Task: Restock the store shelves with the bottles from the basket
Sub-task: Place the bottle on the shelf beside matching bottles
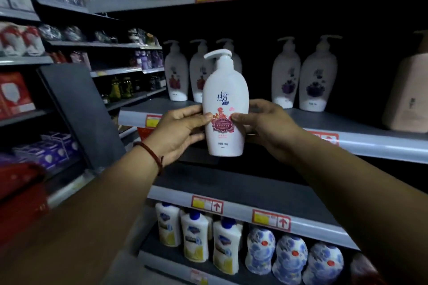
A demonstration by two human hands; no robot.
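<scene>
A bottle (225, 102), gripped upright between left hand (183, 132) and right hand (266, 127), is likely next set on the far shelf (347, 143).

The white pump bottle (225, 104) at the centre of the frame bears the blue brand characters 拉芳 on its front. The dark red label below them and the line near its base are too small to read. Red-framed price tags (206, 204) on the shelf edges (370, 146) show a red upward arrow beside a yellow field; their print is blurred.
</scene>
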